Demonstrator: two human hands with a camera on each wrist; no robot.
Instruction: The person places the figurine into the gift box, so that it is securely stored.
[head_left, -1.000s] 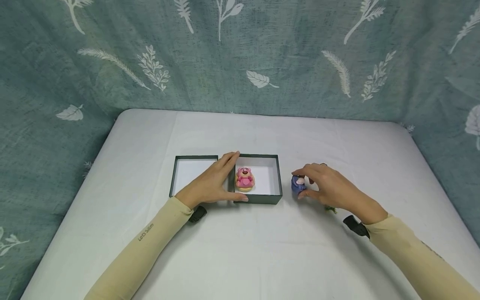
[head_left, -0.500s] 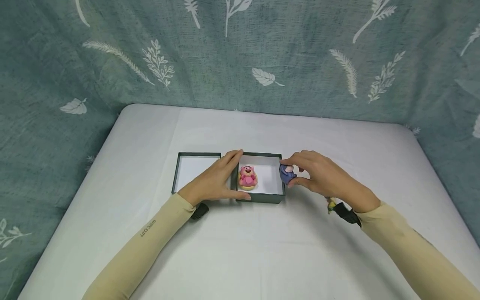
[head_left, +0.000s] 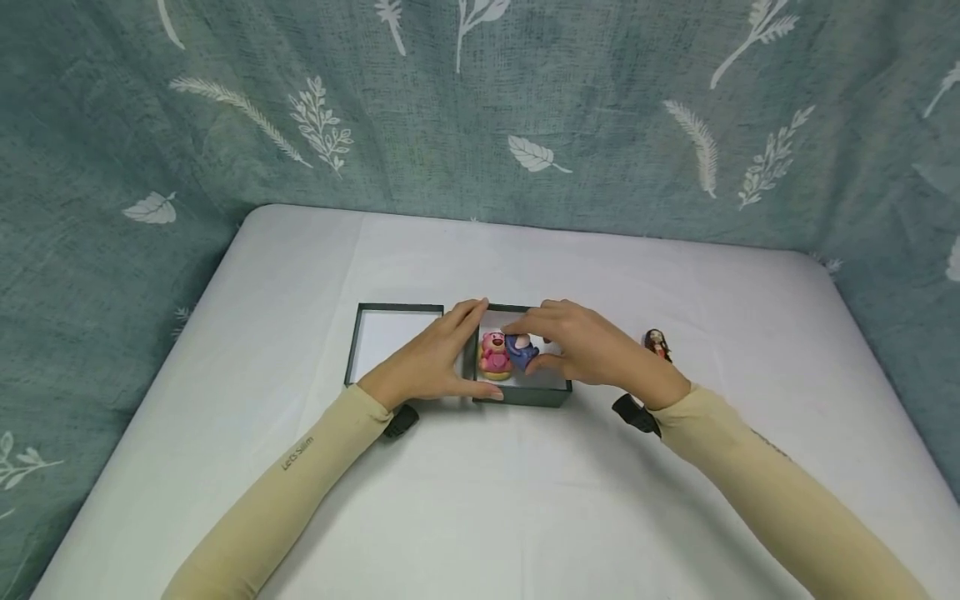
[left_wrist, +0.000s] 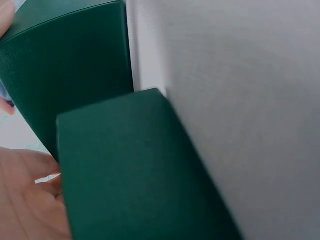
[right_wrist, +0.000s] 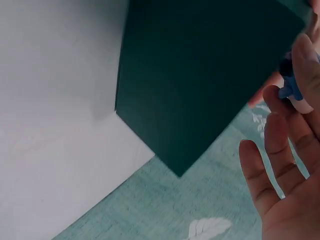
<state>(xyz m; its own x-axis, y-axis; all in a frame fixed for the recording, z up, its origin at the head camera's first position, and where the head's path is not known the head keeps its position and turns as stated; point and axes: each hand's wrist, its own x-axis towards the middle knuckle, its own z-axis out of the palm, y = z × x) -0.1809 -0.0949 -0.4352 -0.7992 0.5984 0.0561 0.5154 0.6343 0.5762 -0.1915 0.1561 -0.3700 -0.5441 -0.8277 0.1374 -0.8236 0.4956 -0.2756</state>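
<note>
My left hand [head_left: 431, 354] grips the left end of a dark green box [head_left: 525, 398], thumb along the front wall and fingers at the back edge. Inside the white-lined box sits a pink bear figurine [head_left: 495, 358]. Between thumb and fingertips, my right hand [head_left: 592, 346] pinches a small blue figurine [head_left: 521, 353] within the box, close against the bear's right side. Whether it touches the box floor I cannot tell. The right wrist view shows part of the blue figurine [right_wrist: 289, 90] beyond the green box wall [right_wrist: 200, 75].
A shallow green-rimmed tray or lid [head_left: 401, 307] with a white inside lies left of the box, partly behind my left hand. Right of my right wrist is a dark-haired figurine [head_left: 657, 343]. A white cloth [head_left: 480, 500] covers the table; a green leaf-print curtain [head_left: 480, 108] hangs behind.
My right hand has carried the blue figurine leftward from the table, over the box's right edge, to beside the pink bear. The dark-haired figurine is now uncovered. My left hand keeps its hold.
</note>
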